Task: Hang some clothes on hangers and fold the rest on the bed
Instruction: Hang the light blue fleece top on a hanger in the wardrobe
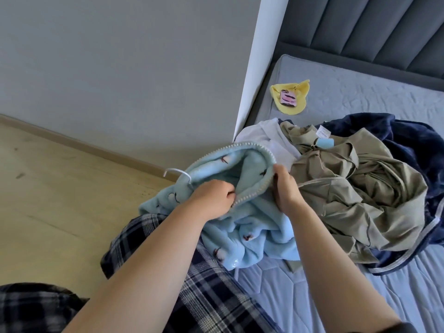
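The light blue fleece jacket (240, 236) lies bunched at the bed's (312, 289) left edge. Its long axis runs near to far, with the open zippered collar toward the far wall. The left grip (213, 198) pinches one zipper edge and the right grip (286, 188) clasps the other. A white hanger hook (177, 175) pokes out leftward. An olive garment (360, 188) is heaped to the right.

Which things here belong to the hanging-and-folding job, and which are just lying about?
Job: left hand, right hand, blue fleece garment, white hanger, olive garment, navy fleece, white garment, bed.
Lying about: yellow cloth, headboard, floor.
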### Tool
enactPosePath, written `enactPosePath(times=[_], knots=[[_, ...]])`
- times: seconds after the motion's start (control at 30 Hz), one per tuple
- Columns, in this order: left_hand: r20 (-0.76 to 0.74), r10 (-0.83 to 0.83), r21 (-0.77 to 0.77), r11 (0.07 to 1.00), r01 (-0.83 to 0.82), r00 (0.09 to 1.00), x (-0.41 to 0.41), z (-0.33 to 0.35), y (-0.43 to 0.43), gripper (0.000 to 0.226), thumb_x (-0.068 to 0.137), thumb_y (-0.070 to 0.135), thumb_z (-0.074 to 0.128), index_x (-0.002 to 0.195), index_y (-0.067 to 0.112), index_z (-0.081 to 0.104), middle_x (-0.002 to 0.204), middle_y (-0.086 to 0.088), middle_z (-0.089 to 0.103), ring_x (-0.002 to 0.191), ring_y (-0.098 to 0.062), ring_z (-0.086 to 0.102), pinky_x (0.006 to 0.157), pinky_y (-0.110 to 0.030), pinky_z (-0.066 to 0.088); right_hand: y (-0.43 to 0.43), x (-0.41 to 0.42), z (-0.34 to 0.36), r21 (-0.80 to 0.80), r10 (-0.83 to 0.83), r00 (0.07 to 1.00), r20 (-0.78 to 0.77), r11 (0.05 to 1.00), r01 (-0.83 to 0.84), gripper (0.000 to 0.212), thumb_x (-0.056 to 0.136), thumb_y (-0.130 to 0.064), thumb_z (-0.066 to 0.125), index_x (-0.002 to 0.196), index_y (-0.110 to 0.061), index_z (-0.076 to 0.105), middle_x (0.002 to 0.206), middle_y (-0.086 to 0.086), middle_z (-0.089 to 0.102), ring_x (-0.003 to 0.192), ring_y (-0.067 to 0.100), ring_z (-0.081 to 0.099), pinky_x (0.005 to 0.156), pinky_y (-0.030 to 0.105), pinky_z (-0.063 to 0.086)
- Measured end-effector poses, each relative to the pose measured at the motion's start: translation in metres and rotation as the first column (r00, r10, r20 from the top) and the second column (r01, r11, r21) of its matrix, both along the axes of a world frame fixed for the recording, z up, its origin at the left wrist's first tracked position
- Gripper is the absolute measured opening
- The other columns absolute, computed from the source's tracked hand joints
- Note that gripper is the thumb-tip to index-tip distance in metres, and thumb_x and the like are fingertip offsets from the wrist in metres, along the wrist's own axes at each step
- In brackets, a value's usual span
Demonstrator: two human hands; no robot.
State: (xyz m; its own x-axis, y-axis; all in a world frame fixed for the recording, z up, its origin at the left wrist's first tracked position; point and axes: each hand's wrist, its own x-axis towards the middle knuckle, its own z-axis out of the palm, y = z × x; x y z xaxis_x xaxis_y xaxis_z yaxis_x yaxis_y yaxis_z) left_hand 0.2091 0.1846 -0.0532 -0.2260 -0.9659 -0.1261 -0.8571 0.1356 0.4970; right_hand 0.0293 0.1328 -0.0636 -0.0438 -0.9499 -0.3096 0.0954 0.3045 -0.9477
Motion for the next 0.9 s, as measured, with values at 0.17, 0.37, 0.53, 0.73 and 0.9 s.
enactPosePath(times=[0.17, 0.37, 0.53, 0.73, 0.9], knots=[[0.084, -0.018, 0.094, 0.995, 0.010, 0.996, 0.001, -0.007, -0.004, 0.027, 0.094, 0.030, 0.045, 0.071, 0.019, 0.053, 0.069, 0.001, 0.054, 0.066, -0.022, 0.056, 0.051, -0.029, 0.037, 0.005, -0.019, -0.012, 0.135, 0.269, 0.959, 0.087, 0.951, -0.279, 0.051, 0.077, -0.035, 0.049, 0.115, -0.004, 0.061, 0.119, 0.024, 0.062, 0.109, 0.036, 0.057, 0.098, 0.045, 0.047], [0.341, -0.069, 0.167, 0.986, 0.012, 0.937, 0.000, -0.004, -0.004, 0.009, 0.078, 0.007, 0.066, 0.079, 0.012, 0.059, 0.067, -0.004, 0.057, 0.058, -0.019, 0.053, 0.048, -0.029, 0.040, 0.003, -0.034, -0.014, 0.092, 0.178, 0.914, 0.365, 0.970, -0.226, 0.050, 0.097, -0.033, 0.030, 0.109, -0.004, 0.069, 0.108, 0.020, 0.068, 0.105, 0.035, 0.061, 0.093, 0.041, 0.046], [0.427, -0.017, -0.035, 0.999, 0.035, 0.904, -0.006, 0.003, -0.009, 0.016, 0.081, 0.012, 0.063, 0.073, 0.015, 0.050, 0.074, -0.002, 0.057, 0.063, -0.021, 0.048, 0.061, -0.032, 0.039, 0.012, -0.036, -0.004, -0.030, 0.465, 0.782, -0.416, 0.852, -0.523, 0.032, 0.088, -0.011, 0.047, 0.109, -0.017, 0.071, 0.113, 0.000, 0.069, 0.105, 0.018, 0.063, 0.090, 0.032, 0.048], [0.404, 0.069, -0.312, 0.948, 0.067, 0.912, -0.010, 0.001, -0.011, 0.011, 0.088, 0.012, 0.054, 0.091, 0.013, 0.064, 0.097, -0.004, 0.065, 0.092, -0.028, 0.060, 0.069, -0.032, 0.031, 0.023, -0.006, 0.008, -0.061, -0.078, 0.001, -0.997, 0.778, -0.625, 0.027, 0.095, -0.026, 0.047, 0.072, -0.014, 0.055, 0.075, 0.002, 0.054, 0.083, 0.024, 0.049, 0.073, 0.033, 0.026], [-0.050, 0.100, -0.686, 0.720, -0.107, 0.994, -0.006, 0.008, -0.008, 0.013, 0.065, -0.011, 0.066, 0.063, 0.003, 0.065, 0.069, -0.011, 0.066, 0.075, -0.031, 0.062, 0.070, -0.036, 0.049, 0.015, 0.006, 0.015, -0.260, -0.239, 0.103, -0.966, 0.889, -0.378, 0.017, 0.087, -0.010, 0.051, 0.072, -0.010, 0.059, 0.070, 0.007, 0.056, 0.078, 0.032, 0.051, 0.068, 0.033, 0.015]])
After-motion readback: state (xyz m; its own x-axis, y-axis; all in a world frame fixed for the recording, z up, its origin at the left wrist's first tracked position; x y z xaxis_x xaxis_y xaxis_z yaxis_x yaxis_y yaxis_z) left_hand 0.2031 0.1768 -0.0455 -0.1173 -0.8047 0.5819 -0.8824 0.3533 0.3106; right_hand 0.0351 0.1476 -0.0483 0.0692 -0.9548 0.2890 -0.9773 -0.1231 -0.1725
